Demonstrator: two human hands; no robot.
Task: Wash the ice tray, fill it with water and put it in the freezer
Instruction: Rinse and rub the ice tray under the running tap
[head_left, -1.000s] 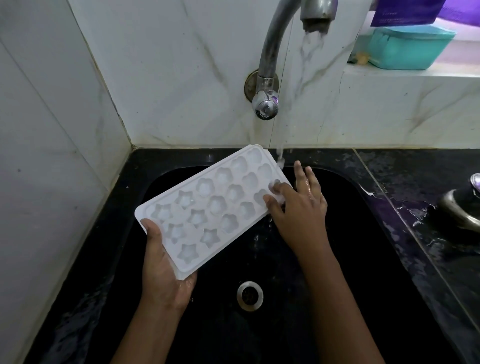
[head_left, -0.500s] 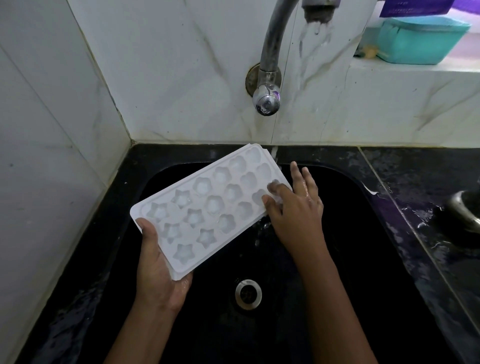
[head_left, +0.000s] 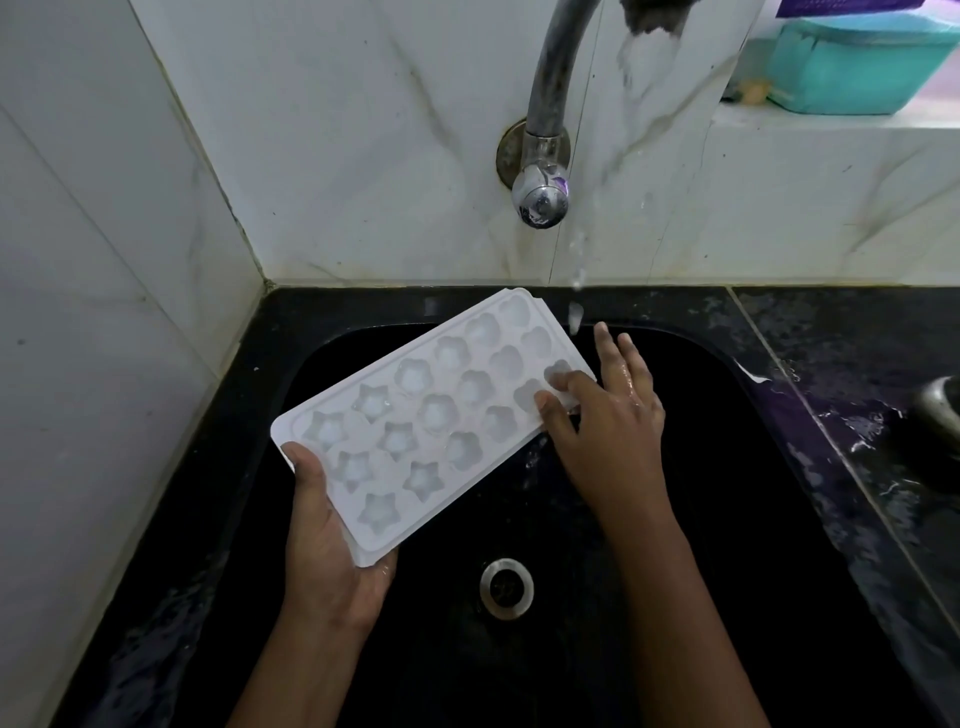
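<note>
A white ice tray (head_left: 431, 415) with star and flower shaped cups is held tilted over the black sink (head_left: 727, 519). My left hand (head_left: 332, 545) grips its near left corner from below, thumb on the rim. My right hand (head_left: 608, 415) rests on the tray's right end, thumb and forefinger on the cups there. A metal tap (head_left: 545, 130) above runs a thin stream of water (head_left: 576, 280) that falls just past the tray's far right corner, beside my right fingers.
The sink drain (head_left: 506, 587) lies below the tray. White marble tiles form the back and left walls. A teal tub (head_left: 857, 62) stands on the ledge at the upper right. A wet black counter (head_left: 857, 364) with a steel vessel (head_left: 940, 410) lies at the right.
The view has shifted slightly. The tray and both hands keep nearly the same hold; the water stream looks thinner and more broken near the tray.
</note>
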